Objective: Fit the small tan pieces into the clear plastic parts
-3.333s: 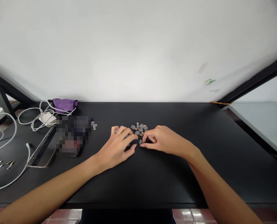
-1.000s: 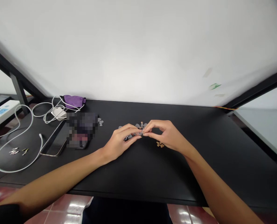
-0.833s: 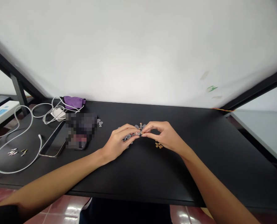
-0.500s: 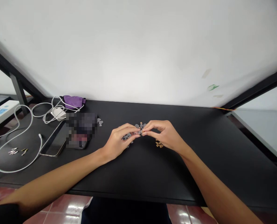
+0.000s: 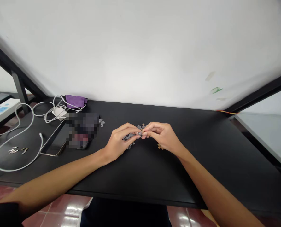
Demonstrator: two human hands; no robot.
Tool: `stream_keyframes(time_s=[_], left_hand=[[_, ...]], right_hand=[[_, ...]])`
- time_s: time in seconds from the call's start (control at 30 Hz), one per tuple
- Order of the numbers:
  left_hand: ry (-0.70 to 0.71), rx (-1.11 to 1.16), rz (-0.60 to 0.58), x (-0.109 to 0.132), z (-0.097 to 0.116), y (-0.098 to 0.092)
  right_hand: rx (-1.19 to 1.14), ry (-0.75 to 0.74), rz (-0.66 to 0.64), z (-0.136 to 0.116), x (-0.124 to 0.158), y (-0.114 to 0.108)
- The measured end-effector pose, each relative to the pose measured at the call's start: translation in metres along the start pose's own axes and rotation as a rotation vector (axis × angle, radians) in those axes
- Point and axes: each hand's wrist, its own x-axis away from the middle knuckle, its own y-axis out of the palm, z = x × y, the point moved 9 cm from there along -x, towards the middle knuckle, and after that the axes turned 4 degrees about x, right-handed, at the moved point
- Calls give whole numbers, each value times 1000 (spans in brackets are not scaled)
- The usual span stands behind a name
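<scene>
Above the black table, the fingertips of my two hands meet. My left hand (image 5: 118, 141) is closed, pinching a small clear plastic piece (image 5: 140, 133) between thumb and fingers. My right hand (image 5: 165, 136) is closed too, its thumb and index finger pinching a tiny tan piece (image 5: 143, 130) against the clear one; fingers partly hide it. Several loose clear plastic pieces (image 5: 129, 146) lie under and beside my left fingers. A few small tan pieces (image 5: 160, 147) show below my right hand, which covers part of them. Beyond the fingertips, more clear and tan bits lie on the table.
To the left on the black table (image 5: 140, 179) lie a phone (image 5: 54, 142), a pixelated dark object (image 5: 82, 130), a white cable (image 5: 32, 119), a purple pouch (image 5: 76, 101) and small metal bits (image 5: 13, 149). Clear pieces (image 5: 102, 123) sit beside the dark object. A white panel (image 5: 140, 56) rises behind.
My right hand has shifted slightly left, its fingers now closer to the left fingertips. It covers more of the tan pieces below. The view has tilted a little.
</scene>
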Motion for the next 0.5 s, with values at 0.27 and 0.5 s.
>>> stream_keyframes(time_s=[0.27,0.5], left_hand=[[5,-56,31,1,2,-2],[-53,-91,48,5,-6,-3]], right_hand=[[-59,33,-6,0,-1,4],[-99,50,-34,3,-2,7]])
